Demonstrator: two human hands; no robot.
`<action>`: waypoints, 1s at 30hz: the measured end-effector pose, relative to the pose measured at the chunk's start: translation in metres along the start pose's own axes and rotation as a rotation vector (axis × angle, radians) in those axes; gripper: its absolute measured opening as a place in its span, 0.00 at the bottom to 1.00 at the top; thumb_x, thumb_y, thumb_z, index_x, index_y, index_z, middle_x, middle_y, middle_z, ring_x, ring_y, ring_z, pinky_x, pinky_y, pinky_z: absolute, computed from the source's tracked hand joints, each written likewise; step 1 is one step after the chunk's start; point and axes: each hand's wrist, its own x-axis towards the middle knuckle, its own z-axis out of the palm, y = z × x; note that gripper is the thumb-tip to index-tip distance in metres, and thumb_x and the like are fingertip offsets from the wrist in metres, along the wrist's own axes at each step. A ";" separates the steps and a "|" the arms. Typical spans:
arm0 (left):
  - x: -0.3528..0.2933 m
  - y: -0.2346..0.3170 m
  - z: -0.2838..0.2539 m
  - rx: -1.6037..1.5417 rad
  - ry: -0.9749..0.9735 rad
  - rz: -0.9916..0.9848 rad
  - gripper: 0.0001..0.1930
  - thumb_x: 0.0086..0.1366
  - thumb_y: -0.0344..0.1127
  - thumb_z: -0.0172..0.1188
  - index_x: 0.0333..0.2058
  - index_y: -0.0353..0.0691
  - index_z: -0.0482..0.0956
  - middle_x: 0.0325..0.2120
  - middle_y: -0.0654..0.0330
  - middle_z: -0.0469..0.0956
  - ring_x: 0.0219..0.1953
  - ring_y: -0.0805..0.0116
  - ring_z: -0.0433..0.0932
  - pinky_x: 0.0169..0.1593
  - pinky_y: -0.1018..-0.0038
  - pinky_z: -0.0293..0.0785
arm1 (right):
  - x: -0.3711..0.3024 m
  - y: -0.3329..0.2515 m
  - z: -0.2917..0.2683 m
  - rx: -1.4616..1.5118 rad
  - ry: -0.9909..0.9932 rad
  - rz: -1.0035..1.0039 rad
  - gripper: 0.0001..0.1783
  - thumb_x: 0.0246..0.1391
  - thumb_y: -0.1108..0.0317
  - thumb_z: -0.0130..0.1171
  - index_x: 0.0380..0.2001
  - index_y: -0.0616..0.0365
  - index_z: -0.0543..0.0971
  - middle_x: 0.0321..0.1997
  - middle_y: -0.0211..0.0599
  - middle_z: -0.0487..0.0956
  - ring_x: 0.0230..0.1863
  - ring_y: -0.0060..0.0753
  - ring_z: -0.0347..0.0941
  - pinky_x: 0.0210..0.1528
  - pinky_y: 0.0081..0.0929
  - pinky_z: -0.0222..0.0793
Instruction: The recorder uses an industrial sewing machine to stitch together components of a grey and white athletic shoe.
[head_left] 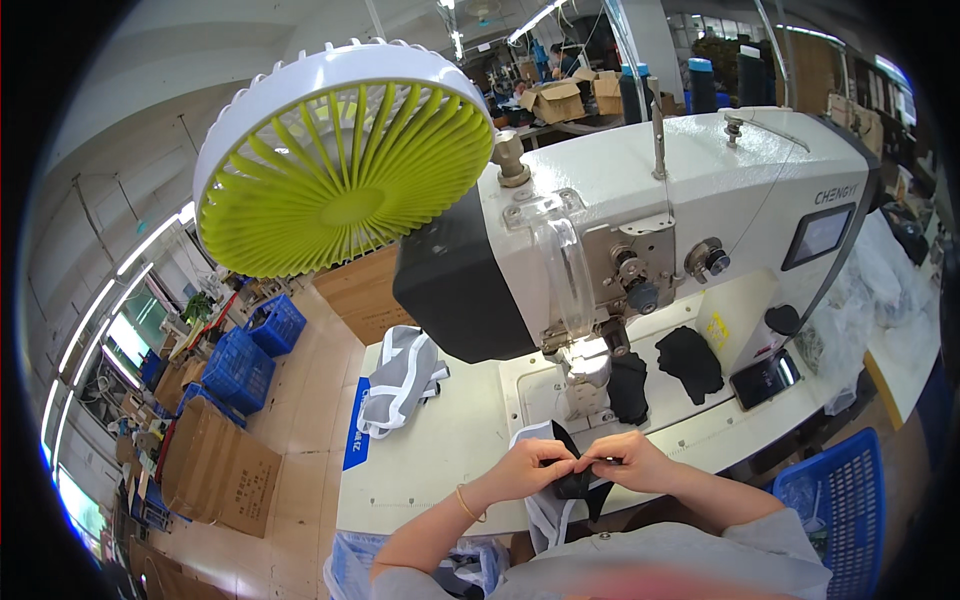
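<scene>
My left hand (532, 468) and my right hand (628, 461) meet at the table's front edge, below the needle area of a white sewing machine (600, 200). Between them is a black fabric piece (571, 484), pinched in the closed fingers of both. A grey garment with white edging (545, 515) hangs from under my left hand toward my lap. Two black fabric bundles (628, 388) (690, 364) lie on the machine bed to the right of the needle. A finished-looking grey and white piece (402, 380) rests on the table at the left.
A green-bladed fan (345, 170) looms at upper left, before the machine head. A phone (765, 380) lies on the table at right. Blue baskets (835, 500) stand at lower right and on the left floor, near a cardboard box (220, 465). A lined bin (350, 560) sits below the table.
</scene>
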 end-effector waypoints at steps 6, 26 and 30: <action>0.004 0.008 -0.005 -0.021 -0.037 -0.046 0.05 0.61 0.31 0.63 0.32 0.35 0.82 0.26 0.62 0.80 0.31 0.76 0.75 0.37 0.75 0.71 | -0.003 -0.007 -0.004 -0.030 0.036 0.001 0.06 0.55 0.73 0.58 0.36 0.59 0.82 0.31 0.37 0.82 0.32 0.31 0.80 0.35 0.29 0.73; 0.001 0.007 0.005 0.313 0.011 0.092 0.05 0.57 0.35 0.67 0.28 0.42 0.83 0.26 0.66 0.77 0.32 0.68 0.73 0.49 0.69 0.60 | 0.032 -0.019 -0.035 -0.233 -0.428 0.126 0.08 0.55 0.68 0.60 0.32 0.64 0.80 0.22 0.48 0.77 0.24 0.46 0.75 0.30 0.33 0.70; 0.001 0.012 0.003 0.315 0.030 0.104 0.05 0.53 0.34 0.69 0.26 0.42 0.82 0.24 0.65 0.76 0.31 0.67 0.73 0.49 0.69 0.61 | 0.039 -0.023 -0.039 -0.226 -0.501 0.130 0.09 0.54 0.68 0.61 0.31 0.65 0.79 0.21 0.50 0.75 0.22 0.46 0.72 0.28 0.35 0.68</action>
